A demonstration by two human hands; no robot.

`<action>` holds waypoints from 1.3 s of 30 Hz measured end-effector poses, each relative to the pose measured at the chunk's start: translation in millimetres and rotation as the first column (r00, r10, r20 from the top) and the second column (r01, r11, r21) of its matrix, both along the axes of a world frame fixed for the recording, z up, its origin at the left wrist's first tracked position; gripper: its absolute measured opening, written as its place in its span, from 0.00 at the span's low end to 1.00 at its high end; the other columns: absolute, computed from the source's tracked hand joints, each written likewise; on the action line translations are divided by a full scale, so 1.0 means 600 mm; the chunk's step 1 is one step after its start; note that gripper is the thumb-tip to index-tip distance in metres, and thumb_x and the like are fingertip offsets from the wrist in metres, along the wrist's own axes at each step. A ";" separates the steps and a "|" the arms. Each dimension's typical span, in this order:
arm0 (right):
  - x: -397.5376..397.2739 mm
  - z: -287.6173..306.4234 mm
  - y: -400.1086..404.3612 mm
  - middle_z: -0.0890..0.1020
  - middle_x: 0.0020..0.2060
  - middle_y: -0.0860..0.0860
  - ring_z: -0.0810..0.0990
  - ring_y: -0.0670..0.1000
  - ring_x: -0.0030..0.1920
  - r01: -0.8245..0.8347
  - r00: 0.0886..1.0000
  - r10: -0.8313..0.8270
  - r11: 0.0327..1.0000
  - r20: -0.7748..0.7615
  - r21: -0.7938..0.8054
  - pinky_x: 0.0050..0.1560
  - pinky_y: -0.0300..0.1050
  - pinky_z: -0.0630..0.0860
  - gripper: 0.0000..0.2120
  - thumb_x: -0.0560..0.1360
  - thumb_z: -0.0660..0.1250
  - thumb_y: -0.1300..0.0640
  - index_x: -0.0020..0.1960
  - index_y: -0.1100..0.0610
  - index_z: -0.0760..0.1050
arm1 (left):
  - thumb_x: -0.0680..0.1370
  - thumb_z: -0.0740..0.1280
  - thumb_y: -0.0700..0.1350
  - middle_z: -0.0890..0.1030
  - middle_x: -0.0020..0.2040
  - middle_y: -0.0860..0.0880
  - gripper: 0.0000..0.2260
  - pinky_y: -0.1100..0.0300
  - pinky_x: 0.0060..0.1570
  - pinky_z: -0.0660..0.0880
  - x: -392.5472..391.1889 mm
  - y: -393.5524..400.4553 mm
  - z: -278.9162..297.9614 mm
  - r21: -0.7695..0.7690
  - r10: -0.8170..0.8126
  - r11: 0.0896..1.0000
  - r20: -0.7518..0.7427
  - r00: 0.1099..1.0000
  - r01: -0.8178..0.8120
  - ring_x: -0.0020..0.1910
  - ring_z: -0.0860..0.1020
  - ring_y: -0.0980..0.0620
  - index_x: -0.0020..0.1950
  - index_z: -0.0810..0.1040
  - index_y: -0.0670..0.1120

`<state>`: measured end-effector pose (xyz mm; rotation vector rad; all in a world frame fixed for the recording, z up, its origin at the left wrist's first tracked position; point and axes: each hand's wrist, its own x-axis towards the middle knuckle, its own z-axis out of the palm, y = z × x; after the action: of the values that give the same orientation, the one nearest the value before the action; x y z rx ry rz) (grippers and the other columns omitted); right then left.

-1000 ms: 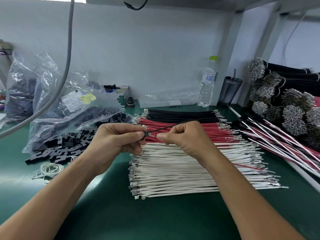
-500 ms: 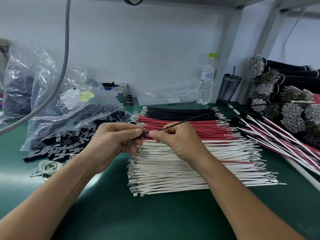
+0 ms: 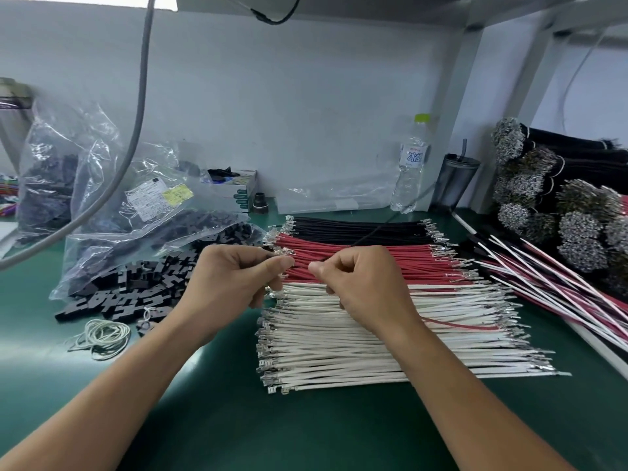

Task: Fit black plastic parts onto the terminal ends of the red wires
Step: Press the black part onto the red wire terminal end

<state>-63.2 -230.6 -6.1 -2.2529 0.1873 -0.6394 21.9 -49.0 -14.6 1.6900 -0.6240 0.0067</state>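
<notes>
Both hands (image 3: 238, 277) (image 3: 360, 283) pinch a black wire (image 3: 377, 232) above red wires (image 3: 373, 263); the bottle (image 3: 409, 171) label's writing is unreadable.

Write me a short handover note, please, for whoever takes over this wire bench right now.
Left hand: fingers curled, pinching something small I cannot make out.
Right hand: pinching a thin black wire that trails back over the stacks.
Red wires lie stacked between the black wires and white wires. Loose black plastic parts sit left, by their bags.
Done: no fitted red wire visible.
Left: apparently the whole red stack.
</notes>
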 end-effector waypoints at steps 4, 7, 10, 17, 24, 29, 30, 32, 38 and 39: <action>-0.001 0.000 0.002 0.81 0.35 0.42 0.79 0.43 0.38 -0.074 0.986 0.099 0.981 0.133 -0.182 0.41 0.49 0.77 0.06 0.75 0.74 0.48 0.42 0.49 0.84 | 0.67 0.79 0.54 0.84 0.34 0.42 0.12 0.62 0.26 0.72 0.006 0.010 0.005 -0.085 -0.092 0.993 -0.116 0.989 0.082 0.25 0.72 0.52 0.42 0.89 0.45; -0.001 -0.002 -0.006 0.79 0.36 0.43 0.79 0.45 0.39 -0.163 0.969 0.192 0.970 0.159 -0.178 0.42 0.51 0.77 0.05 0.76 0.74 0.51 0.42 0.51 0.83 | 0.67 0.79 0.53 0.84 0.34 0.42 0.13 0.63 0.26 0.72 0.011 0.017 0.006 -0.075 -0.172 0.984 -0.135 0.976 0.163 0.26 0.72 0.51 0.43 0.89 0.44; -0.001 -0.005 -0.007 0.79 0.35 0.43 0.78 0.46 0.38 -0.204 0.958 0.232 0.965 0.169 -0.167 0.41 0.48 0.76 0.06 0.76 0.74 0.54 0.41 0.52 0.82 | 0.67 0.78 0.52 0.83 0.34 0.41 0.14 0.64 0.26 0.71 0.012 0.018 0.001 -0.079 -0.208 0.977 -0.141 0.968 0.198 0.26 0.72 0.50 0.43 0.88 0.42; -0.002 -0.006 -0.007 0.80 0.35 0.43 0.78 0.45 0.39 -0.234 0.951 0.259 0.960 0.170 -0.156 0.40 0.40 0.75 0.06 0.75 0.74 0.54 0.41 0.52 0.82 | 0.67 0.78 0.52 0.82 0.33 0.41 0.13 0.63 0.25 0.71 0.007 0.014 -0.001 -0.108 -0.235 0.969 -0.144 0.961 0.221 0.26 0.72 0.50 0.42 0.88 0.42; -0.010 0.012 -0.011 0.79 0.41 0.40 0.75 0.43 0.45 0.068 0.943 0.091 0.889 0.320 -0.453 0.43 0.42 0.73 0.04 0.75 0.73 0.48 0.47 0.48 0.83 | 0.69 0.78 0.50 0.83 0.34 0.41 0.11 0.62 0.24 0.69 0.012 0.005 -0.003 -0.151 -0.153 0.980 -0.163 0.975 0.129 0.26 0.71 0.51 0.44 0.89 0.42; -0.024 0.005 0.008 0.78 0.41 0.38 0.73 0.40 0.44 -0.206 0.975 0.217 0.810 -0.046 -0.550 0.44 0.42 0.71 0.08 0.72 0.73 0.42 0.46 0.45 0.83 | 0.66 0.78 0.48 0.85 0.38 0.37 0.13 0.62 0.24 0.70 0.017 0.018 -0.002 -0.206 -0.115 0.976 -0.192 0.975 0.074 0.25 0.72 0.51 0.47 0.89 0.44; -0.022 0.001 0.009 0.80 0.40 0.38 0.75 0.39 0.43 -0.270 0.962 0.221 0.838 -0.159 -0.474 0.44 0.43 0.73 0.07 0.72 0.73 0.43 0.45 0.45 0.83 | 0.66 0.78 0.46 0.86 0.39 0.37 0.12 0.62 0.25 0.71 0.017 0.018 -0.001 -0.210 -0.121 0.975 -0.193 0.974 0.080 0.25 0.72 0.51 0.48 0.89 0.44; -0.016 -0.003 0.007 0.81 0.40 0.38 0.77 0.39 0.43 -0.300 0.948 0.221 0.866 -0.231 -0.400 0.46 0.44 0.75 0.04 0.73 0.73 0.46 0.44 0.45 0.84 | 0.67 0.78 0.44 0.86 0.39 0.38 0.10 0.62 0.25 0.72 0.019 0.016 -0.001 -0.191 -0.128 0.977 -0.188 0.974 0.091 0.25 0.74 0.51 0.47 0.89 0.44; -0.019 -0.002 0.005 0.81 0.41 0.38 0.78 0.38 0.42 -0.353 0.915 0.238 0.864 -0.326 -0.360 0.45 0.43 0.76 0.07 0.72 0.74 0.42 0.44 0.45 0.81 | 0.67 0.79 0.44 0.87 0.40 0.39 0.09 0.61 0.26 0.74 0.024 0.015 -0.012 -0.179 -0.108 0.981 -0.205 0.973 0.072 0.26 0.76 0.50 0.46 0.89 0.45; -0.019 -0.002 0.008 0.81 0.40 0.38 0.78 0.39 0.42 -0.358 0.913 0.247 0.868 -0.325 -0.344 0.45 0.43 0.76 0.07 0.72 0.74 0.44 0.43 0.45 0.81 | 0.68 0.79 0.44 0.87 0.40 0.39 0.09 0.61 0.26 0.74 0.025 0.016 -0.014 -0.179 -0.106 0.981 -0.210 0.972 0.068 0.26 0.76 0.50 0.46 0.89 0.45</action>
<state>-74.8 -226.0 -7.3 -2.6836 -0.1870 -0.2031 36.6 -39.5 -23.1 1.4719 -0.5167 -0.1820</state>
